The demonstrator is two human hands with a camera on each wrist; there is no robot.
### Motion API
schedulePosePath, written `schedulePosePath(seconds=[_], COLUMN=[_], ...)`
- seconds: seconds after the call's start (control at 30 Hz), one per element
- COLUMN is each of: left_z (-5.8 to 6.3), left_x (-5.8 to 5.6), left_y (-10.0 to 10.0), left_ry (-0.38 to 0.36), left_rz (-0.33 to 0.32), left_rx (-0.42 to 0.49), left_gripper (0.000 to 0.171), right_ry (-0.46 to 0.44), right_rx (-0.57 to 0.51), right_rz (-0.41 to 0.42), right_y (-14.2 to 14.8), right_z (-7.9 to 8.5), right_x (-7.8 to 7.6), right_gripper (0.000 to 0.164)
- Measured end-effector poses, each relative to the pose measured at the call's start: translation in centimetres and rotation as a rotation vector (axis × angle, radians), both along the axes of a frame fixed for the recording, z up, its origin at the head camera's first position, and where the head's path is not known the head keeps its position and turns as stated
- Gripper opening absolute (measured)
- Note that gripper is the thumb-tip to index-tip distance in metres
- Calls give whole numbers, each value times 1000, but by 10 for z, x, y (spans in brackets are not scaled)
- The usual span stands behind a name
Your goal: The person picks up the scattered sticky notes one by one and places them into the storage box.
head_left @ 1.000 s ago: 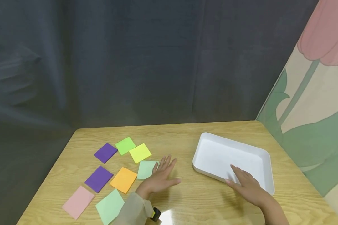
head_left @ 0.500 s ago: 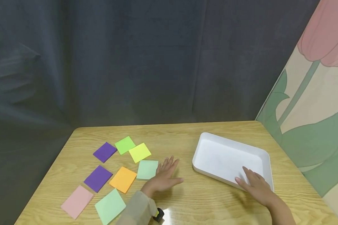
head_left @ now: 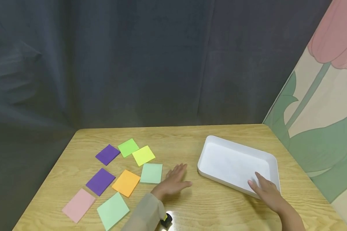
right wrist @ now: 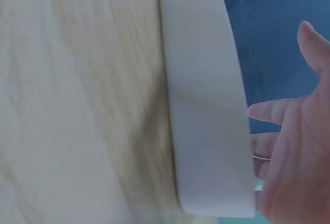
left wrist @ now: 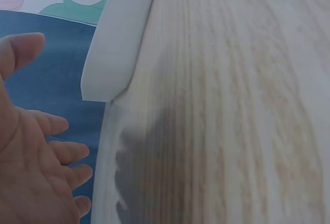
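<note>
At left on the counter [head_left: 211, 208]: paper squares [head_left: 126, 183], likely light, bendable, best pinched by an edge. Beside the rightmost mint square [head_left: 151, 173]: left hand [head_left: 173, 183], spread, empty. Farther right: white tray [head_left: 234, 160], probably light, stiff, smooth; grip opposite rims. Over its near-right corner: right hand [head_left: 268, 194], spread, empty.

I see a person whose left arm, at the bottom middle of the frame, wears a loose, pale greyish-beige sleeve [head_left: 146, 213] that reaches the wrist and leaves the left hand [head_left: 173, 183] bare. Beside its cuff, a small black device [head_left: 168, 221] shows a bright yellow-green patch [head_left: 164, 218], its finer markings too small for me to make out. Towards the lower right, the right hand [head_left: 267, 192] and the visible stretch of forearm [head_left: 290, 216] are both bare.
</note>
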State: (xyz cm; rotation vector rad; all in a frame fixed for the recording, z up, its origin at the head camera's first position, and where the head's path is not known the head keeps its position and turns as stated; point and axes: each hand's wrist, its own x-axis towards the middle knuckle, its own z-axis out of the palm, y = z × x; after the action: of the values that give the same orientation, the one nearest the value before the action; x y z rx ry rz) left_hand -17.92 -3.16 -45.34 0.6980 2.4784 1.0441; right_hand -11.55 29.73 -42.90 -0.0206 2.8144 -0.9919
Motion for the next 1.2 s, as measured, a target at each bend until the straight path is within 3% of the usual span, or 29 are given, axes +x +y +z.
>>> schedulePosePath(seconds=[0.17, 0.57, 0.83, 1.07, 1.2], left_z=[-1, 3, 4, 4, 3], left_x=[-6, -16, -16, -15, -14], left_y=[7, 31, 41, 46, 47], left_ry=[-4, -50, -34, -59, -72], left_rz=[-8, -22, -38, -51, -57], left_rx=[23, 93, 64, 73, 46], left_gripper=[71, 69, 74, 73, 71], right_ry=[33, 312, 361, 437, 406], right_rx=[-23, 4, 16, 124, 157], right_rz=[-10, -76, -127, -185, -226], right_y=[4, 11, 15, 21, 25], right_z=[-5, -14, -16, -21, -22], right_x=[-2, -7, -8, -10, -11], right_gripper=[67, 58, 61, 60, 61])
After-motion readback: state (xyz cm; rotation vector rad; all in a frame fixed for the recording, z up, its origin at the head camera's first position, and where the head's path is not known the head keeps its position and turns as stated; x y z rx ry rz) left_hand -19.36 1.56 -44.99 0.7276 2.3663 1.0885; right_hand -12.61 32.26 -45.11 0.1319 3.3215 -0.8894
